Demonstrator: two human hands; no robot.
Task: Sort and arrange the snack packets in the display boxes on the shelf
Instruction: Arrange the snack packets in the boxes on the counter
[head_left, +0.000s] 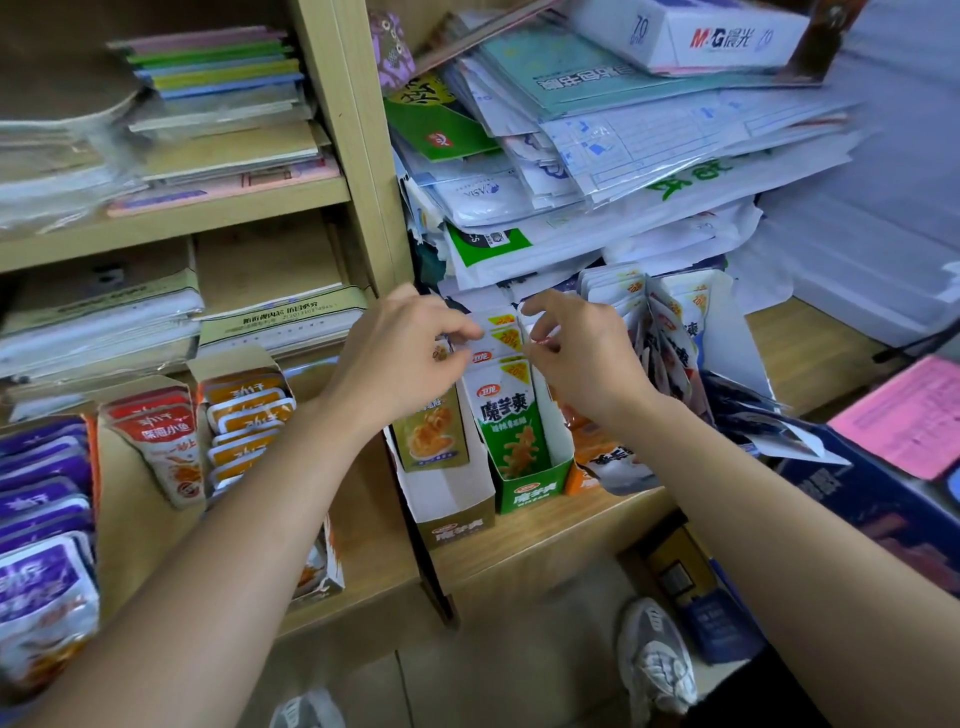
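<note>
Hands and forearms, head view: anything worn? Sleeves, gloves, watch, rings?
Nothing worn on either. The left hand and right hand are ungloved, with no ring showing. The left forearm and right forearm are bare to the frame edge: no sleeve, watch or band.

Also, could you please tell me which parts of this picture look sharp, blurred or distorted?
Head view: the left hand, right hand and the green packets they pinch are sharp; the purple packets at lower left smear; the shelf upright leans from wide-angle distortion; lighting is soft, even.
</note>
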